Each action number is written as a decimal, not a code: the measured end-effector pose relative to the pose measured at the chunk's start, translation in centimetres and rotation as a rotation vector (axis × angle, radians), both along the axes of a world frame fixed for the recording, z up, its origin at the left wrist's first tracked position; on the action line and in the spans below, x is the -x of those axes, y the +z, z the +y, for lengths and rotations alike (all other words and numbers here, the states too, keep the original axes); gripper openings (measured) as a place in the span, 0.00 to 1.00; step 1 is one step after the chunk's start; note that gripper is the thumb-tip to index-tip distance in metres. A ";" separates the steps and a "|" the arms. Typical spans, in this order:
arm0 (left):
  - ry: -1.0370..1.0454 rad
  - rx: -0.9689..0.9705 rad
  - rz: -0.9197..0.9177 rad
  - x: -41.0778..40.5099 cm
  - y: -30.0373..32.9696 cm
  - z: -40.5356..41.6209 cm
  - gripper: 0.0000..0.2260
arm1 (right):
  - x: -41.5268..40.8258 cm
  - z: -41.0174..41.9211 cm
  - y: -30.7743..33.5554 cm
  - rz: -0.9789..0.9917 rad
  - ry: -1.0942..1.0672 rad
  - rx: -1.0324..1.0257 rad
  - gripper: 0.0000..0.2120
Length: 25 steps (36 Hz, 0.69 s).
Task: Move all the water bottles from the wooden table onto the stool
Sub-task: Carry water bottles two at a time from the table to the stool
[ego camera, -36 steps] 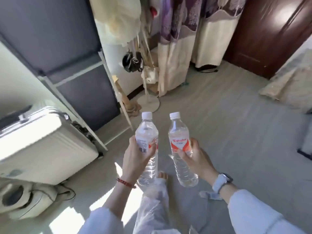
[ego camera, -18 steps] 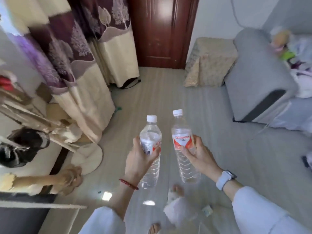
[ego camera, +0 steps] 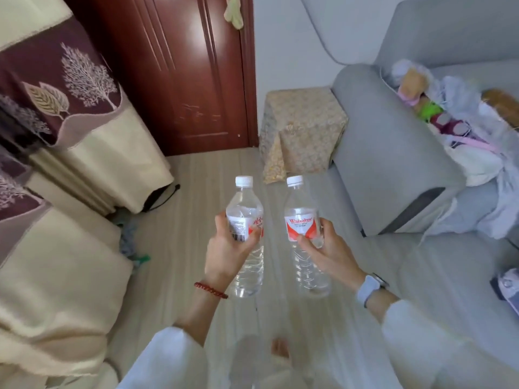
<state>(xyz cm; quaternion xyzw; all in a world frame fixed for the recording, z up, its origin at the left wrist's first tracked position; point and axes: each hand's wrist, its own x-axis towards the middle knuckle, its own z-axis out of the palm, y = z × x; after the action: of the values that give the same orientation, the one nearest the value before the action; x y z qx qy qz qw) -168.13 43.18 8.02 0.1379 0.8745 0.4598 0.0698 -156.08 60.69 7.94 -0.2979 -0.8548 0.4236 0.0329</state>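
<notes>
I hold two clear plastic water bottles upright in front of me, both with white caps and red-and-white labels. My left hand (ego camera: 229, 248) grips the left bottle (ego camera: 245, 220) around its label. My right hand (ego camera: 327, 252) grips the right bottle (ego camera: 302, 217) the same way. A box-shaped stool (ego camera: 302, 127) under a gold patterned cloth stands ahead, beside the grey sofa. The wooden table is out of view.
A grey sofa (ego camera: 393, 153) with clothes and toys on it fills the right side. A dark red wooden door (ego camera: 191, 74) is ahead to the left. Purple and cream curtains (ego camera: 64, 113) hang at the left. Pale striped floor (ego camera: 191, 228) lies between them.
My view has swung to the right: the suitcase and rack are gone, and the door, covered stool and sofa have come closer. Both hands still hold their bottles upright.
</notes>
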 end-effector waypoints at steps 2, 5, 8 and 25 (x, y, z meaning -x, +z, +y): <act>-0.002 -0.001 0.004 3.0 -0.2 2.5 0.19 | 2.9 2.7 0.0 0.005 -0.004 0.011 0.27; -0.046 0.010 -0.005 8.0 -0.7 6.1 0.20 | 7.6 6.6 -0.5 0.005 -0.023 0.030 0.28; -0.075 0.024 0.001 13.6 -1.4 10.0 0.20 | 12.8 10.6 -1.3 0.010 -0.025 0.041 0.29; -0.148 -0.020 -0.138 45.4 -2.1 36.1 0.23 | 43.1 34.2 -1.6 0.029 -0.222 0.089 0.28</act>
<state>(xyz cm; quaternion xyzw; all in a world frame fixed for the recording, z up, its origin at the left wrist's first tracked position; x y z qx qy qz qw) -213.50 79.26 5.92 0.1707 0.8503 0.4706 0.1623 -199.14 94.85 6.37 -0.3856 -0.7964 0.4593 0.0786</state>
